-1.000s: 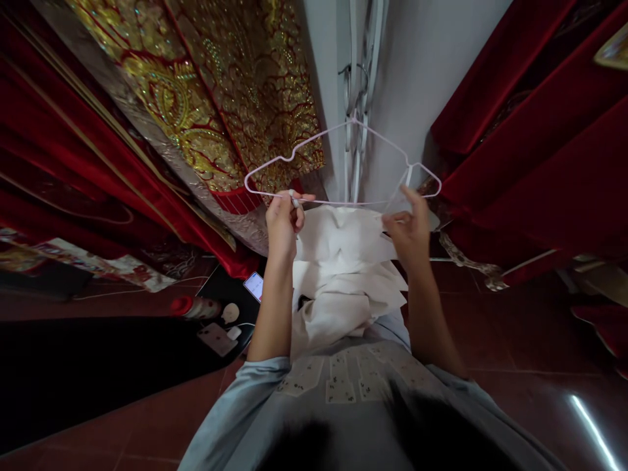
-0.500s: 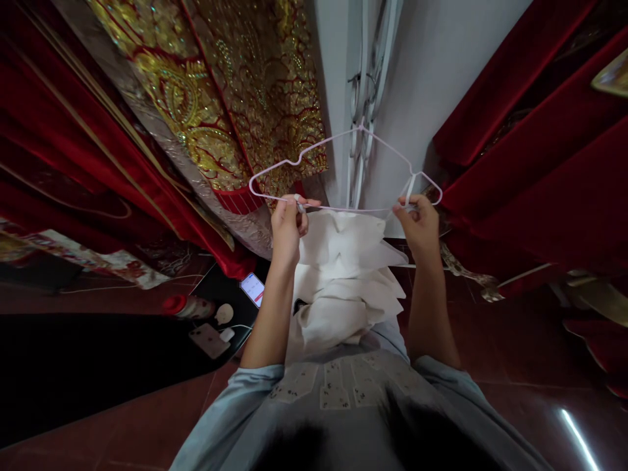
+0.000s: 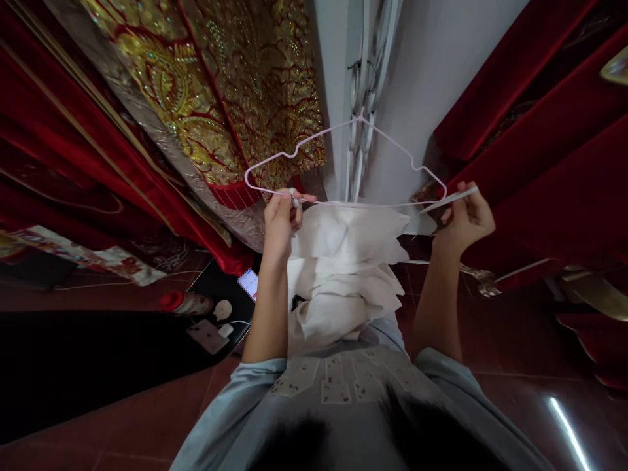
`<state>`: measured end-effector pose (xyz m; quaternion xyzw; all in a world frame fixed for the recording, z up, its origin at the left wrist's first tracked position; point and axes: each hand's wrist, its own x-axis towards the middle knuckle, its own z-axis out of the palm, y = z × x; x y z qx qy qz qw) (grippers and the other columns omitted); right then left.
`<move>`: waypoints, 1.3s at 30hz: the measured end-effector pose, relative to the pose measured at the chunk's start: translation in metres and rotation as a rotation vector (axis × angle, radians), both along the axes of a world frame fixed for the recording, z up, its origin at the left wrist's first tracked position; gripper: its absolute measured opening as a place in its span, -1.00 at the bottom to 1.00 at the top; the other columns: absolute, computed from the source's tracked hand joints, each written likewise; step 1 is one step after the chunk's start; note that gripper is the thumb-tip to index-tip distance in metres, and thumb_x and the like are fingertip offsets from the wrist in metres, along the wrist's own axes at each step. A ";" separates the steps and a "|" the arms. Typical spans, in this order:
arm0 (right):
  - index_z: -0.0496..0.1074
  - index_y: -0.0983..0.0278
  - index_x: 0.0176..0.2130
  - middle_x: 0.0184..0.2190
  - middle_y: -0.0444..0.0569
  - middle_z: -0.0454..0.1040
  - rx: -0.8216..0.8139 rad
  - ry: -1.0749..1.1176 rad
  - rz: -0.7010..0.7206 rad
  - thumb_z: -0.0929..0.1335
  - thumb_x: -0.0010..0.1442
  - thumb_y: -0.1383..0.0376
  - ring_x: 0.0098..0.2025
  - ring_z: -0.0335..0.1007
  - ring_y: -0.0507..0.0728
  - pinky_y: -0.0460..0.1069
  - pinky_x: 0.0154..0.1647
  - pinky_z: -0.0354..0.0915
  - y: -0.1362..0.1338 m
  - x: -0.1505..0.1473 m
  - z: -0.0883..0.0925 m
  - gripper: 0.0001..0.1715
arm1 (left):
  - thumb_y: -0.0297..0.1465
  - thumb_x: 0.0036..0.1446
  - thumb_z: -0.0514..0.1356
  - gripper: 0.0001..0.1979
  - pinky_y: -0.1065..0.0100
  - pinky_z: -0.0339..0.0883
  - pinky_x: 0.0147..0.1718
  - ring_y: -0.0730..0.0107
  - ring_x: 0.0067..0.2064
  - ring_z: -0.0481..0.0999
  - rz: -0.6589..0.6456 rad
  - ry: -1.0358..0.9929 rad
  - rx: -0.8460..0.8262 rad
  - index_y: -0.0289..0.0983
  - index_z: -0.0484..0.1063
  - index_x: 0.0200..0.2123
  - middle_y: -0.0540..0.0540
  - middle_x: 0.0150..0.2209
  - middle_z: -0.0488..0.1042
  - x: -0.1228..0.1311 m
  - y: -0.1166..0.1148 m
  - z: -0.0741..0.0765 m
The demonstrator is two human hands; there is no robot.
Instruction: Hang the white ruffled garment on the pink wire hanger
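Note:
A thin pale pink hanger [image 3: 387, 129] spans the view in front of me. My left hand [image 3: 282, 212] is closed on its lower bar near the left end, with a small white band [image 3: 294, 195] showing at the fingers; whether it is a strap loop is unclear. Past the hanger's right end, my right hand [image 3: 465, 219] pinches a white strap [image 3: 449, 197], stretched taut between the fingers and the bar. White layered fabric [image 3: 343, 245] hangs just under the bar and runs down over my lap.
On the left, a black table [image 3: 118, 366] carries a red-capped bottle [image 3: 186, 303], a lit phone [image 3: 248, 283] and a second phone [image 3: 207, 335]. Gold sequined garments [image 3: 196, 98] and red garments [image 3: 554, 150] hang on both sides. White rails [image 3: 363, 85] stand ahead.
My right hand has moved right, drawing the strap from the hanger's right notch out past its end. My left hand and the hanger have shifted slightly left and up.

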<state>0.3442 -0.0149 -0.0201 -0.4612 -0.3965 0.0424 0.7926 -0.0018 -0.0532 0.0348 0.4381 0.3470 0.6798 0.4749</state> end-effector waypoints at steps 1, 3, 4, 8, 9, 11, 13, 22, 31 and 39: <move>0.61 0.20 0.09 0.01 0.16 0.63 0.009 0.025 -0.050 0.46 0.21 0.02 -0.44 0.37 0.08 -0.01 -0.63 0.18 -0.005 -0.007 -0.002 -0.47 | -0.02 0.29 0.34 -0.61 0.41 -0.13 -0.70 0.59 -0.66 0.00 0.001 -0.008 -0.007 -0.19 0.40 -0.35 -0.13 -0.29 0.71 0.001 0.000 -0.001; 0.62 0.21 0.07 -0.04 0.12 0.65 -0.001 0.044 -0.063 0.48 0.16 -0.01 -0.46 0.37 0.07 -0.03 -0.65 0.17 -0.017 -0.024 -0.003 -0.44 | -0.01 0.28 0.34 -0.61 0.42 -0.09 -0.71 0.59 -0.66 0.01 0.001 -0.013 -0.030 -0.19 0.40 -0.35 -0.12 -0.28 0.71 0.003 0.000 -0.003; 0.61 0.20 0.08 -0.04 0.11 0.66 -0.019 0.032 -0.032 0.47 0.15 -0.01 -0.48 0.36 0.05 -0.04 -0.65 0.16 -0.022 -0.033 -0.003 -0.43 | -0.01 0.28 0.35 -0.61 0.42 -0.08 -0.71 0.59 -0.66 0.01 -0.003 -0.010 -0.039 -0.19 0.40 -0.35 -0.11 -0.28 0.71 0.004 -0.001 -0.004; 0.59 0.14 0.13 0.04 0.07 0.67 -0.150 -0.170 0.270 0.47 0.15 0.08 -0.51 0.30 -0.03 -0.04 -0.55 0.28 -0.034 -0.062 0.002 -0.44 | 0.01 0.25 0.35 -0.61 0.43 -0.07 -0.70 0.58 -0.65 0.03 -0.023 0.001 -0.039 -0.18 0.42 -0.33 -0.13 -0.23 0.72 0.011 -0.003 -0.010; 0.59 0.13 0.13 0.03 0.05 0.67 -0.183 -0.230 0.349 0.48 0.15 0.10 -0.51 0.29 -0.04 -0.04 -0.52 0.30 -0.036 -0.067 0.004 -0.44 | 0.01 0.23 0.36 -0.61 0.42 -0.07 -0.70 0.58 -0.65 0.04 -0.023 -0.001 -0.030 -0.18 0.43 -0.33 -0.14 -0.21 0.73 0.012 -0.003 -0.011; 0.58 0.13 0.13 -0.02 0.02 0.67 -0.227 -0.311 0.452 0.48 0.16 0.13 -0.51 0.27 -0.05 -0.05 -0.49 0.31 -0.038 -0.072 0.007 -0.46 | 0.00 0.20 0.38 -0.63 0.42 -0.06 -0.69 0.58 -0.64 0.08 -0.008 -0.011 -0.008 -0.18 0.48 -0.30 -0.16 -0.18 0.74 0.010 -0.001 -0.014; 0.56 0.13 0.15 -0.05 0.00 0.65 -0.248 -0.343 0.480 0.48 0.19 0.13 -0.51 0.24 -0.05 -0.06 -0.50 0.28 -0.040 -0.073 0.011 -0.46 | -0.03 0.16 0.42 -0.65 0.42 -0.02 -0.68 0.57 -0.62 0.18 0.051 -0.024 0.025 -0.18 0.53 -0.27 -0.17 -0.15 0.74 0.001 0.002 -0.017; 0.50 0.09 0.19 -0.01 -0.04 0.57 -0.319 -0.357 0.517 0.50 0.18 0.07 -0.47 0.26 -0.03 -0.08 -0.52 0.21 -0.042 -0.071 0.010 -0.39 | -0.15 0.21 0.38 -0.73 0.37 0.49 -0.27 0.36 -0.19 0.64 0.654 0.076 0.254 -0.22 0.63 -0.20 -0.13 -0.13 0.69 -0.067 0.031 -0.032; 0.48 0.09 0.20 -0.01 -0.04 0.55 -0.295 -0.336 0.523 0.51 0.17 0.09 -0.45 0.27 -0.04 -0.08 -0.52 0.23 -0.044 -0.073 0.010 -0.37 | -0.35 -0.04 0.60 -0.71 0.13 0.56 0.08 0.07 0.08 0.67 0.186 0.330 0.220 -0.21 0.65 -0.24 -0.11 -0.12 0.69 -0.078 0.051 0.034; 0.44 0.10 0.21 0.01 -0.04 0.54 -0.312 -0.370 0.552 0.51 0.17 0.11 -0.52 0.16 -0.08 -0.09 -0.56 0.12 -0.043 -0.068 0.010 -0.35 | -0.58 0.00 0.50 -0.74 0.19 0.53 0.03 0.08 0.03 0.61 0.020 0.419 0.171 -0.24 0.56 -0.28 -0.10 -0.26 0.57 -0.055 0.069 0.060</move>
